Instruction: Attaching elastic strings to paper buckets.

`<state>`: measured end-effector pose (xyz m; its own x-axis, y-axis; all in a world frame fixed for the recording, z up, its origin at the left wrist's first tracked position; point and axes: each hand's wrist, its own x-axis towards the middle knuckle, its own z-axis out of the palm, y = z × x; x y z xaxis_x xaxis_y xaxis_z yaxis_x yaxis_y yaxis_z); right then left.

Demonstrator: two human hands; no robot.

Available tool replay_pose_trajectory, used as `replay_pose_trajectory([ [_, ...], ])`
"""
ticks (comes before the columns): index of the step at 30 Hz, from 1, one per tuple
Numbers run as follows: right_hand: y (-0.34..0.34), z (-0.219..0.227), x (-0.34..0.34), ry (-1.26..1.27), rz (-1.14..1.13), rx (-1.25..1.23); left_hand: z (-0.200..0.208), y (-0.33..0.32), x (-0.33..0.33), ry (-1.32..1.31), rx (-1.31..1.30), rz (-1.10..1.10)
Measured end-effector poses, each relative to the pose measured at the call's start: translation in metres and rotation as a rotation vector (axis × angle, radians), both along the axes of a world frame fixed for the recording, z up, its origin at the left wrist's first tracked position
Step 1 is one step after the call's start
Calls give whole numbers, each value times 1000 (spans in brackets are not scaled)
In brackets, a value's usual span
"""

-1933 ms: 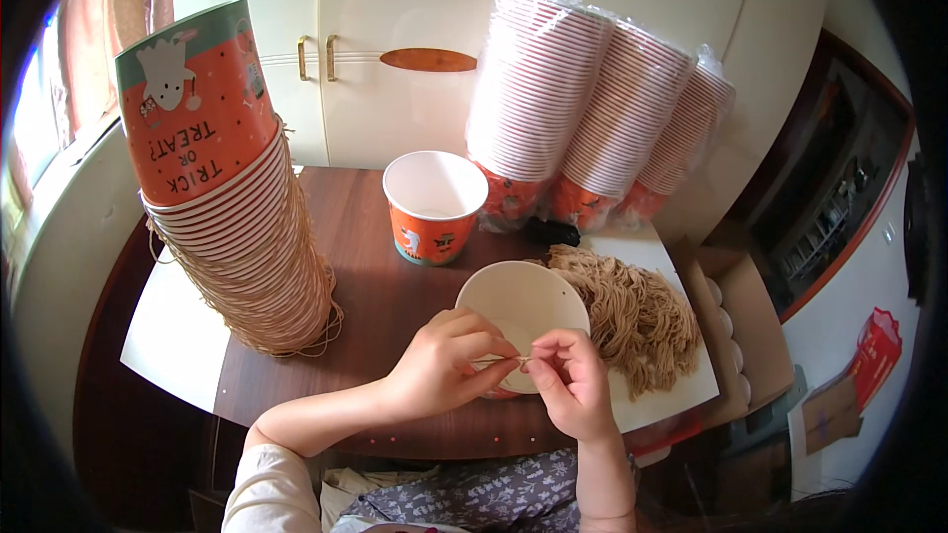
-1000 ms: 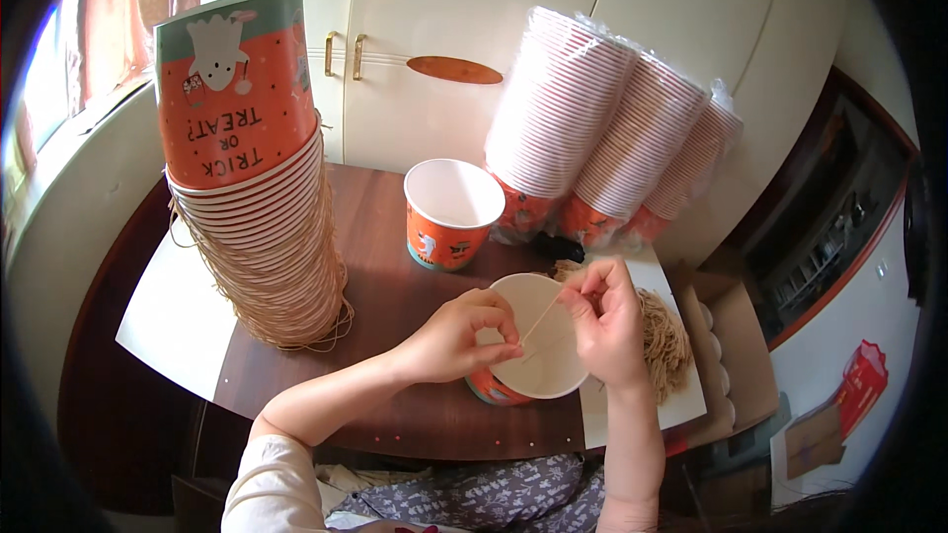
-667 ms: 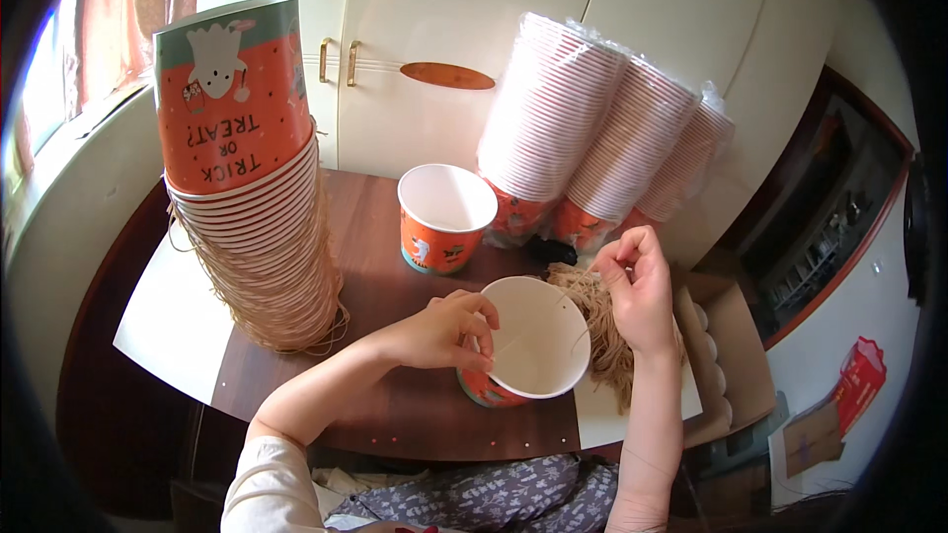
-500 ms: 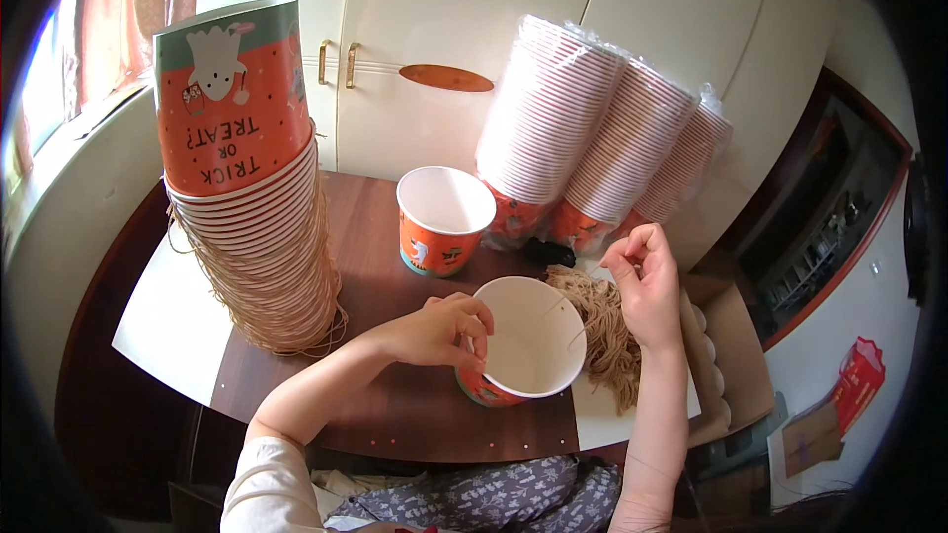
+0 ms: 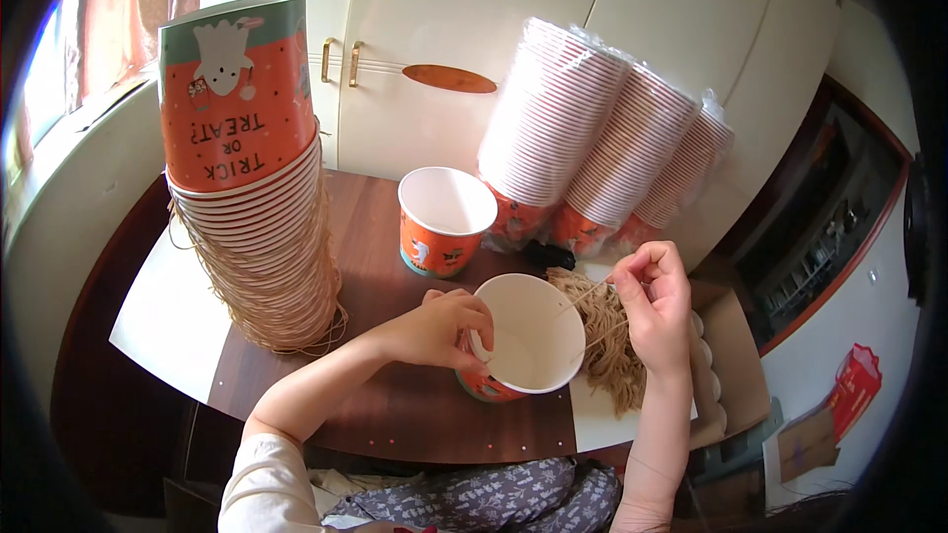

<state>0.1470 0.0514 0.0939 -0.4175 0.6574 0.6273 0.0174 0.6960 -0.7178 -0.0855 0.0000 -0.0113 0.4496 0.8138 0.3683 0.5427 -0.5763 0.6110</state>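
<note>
My left hand [image 5: 449,331] holds the near paper bucket [image 5: 489,387] at its left rim, fingers outside and at the edge. The bucket is orange outside and white inside, standing upright with its mouth toward me. My right hand [image 5: 656,306] pinches a thin tan cord [image 5: 591,293] between thumb and fingers, above and right of the bucket. One stretch of the cord runs down into the bucket's mouth; another part shows by its right rim. Under the right hand lies a bundle of tan cords [image 5: 610,380]. A second orange bucket [image 5: 434,252] stands just behind.
At left rises a tall stack of nested buckets [image 5: 237,109], with cord loops hanging round it. Plastic-wrapped bucket stacks [image 5: 553,109] stand at the back right, near a small black object [image 5: 549,255]. A cardboard box [image 5: 736,360] sits right of the brown table [image 5: 365,212].
My right hand has moved slightly right and down, drawing the cord with it and pulling it straighter. My left hand keeps its hold on the bucket.
</note>
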Motion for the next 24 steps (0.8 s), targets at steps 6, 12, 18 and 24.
replay_pose_trajectory([
  [6, -1, 0, 2, 24, 21, -27, -5, -4, 14, -99, 70, 9],
  [12, 2, -2, 2, 30, 29, -67, -9, -10, 35, -66, 210, 54],
  [18, 4, -1, 7, 44, 10, -74, -3, -11, 25, -126, 271, 46],
  [24, 9, -9, 16, 42, -25, -116, 6, -15, 15, 2, 51, 99],
])
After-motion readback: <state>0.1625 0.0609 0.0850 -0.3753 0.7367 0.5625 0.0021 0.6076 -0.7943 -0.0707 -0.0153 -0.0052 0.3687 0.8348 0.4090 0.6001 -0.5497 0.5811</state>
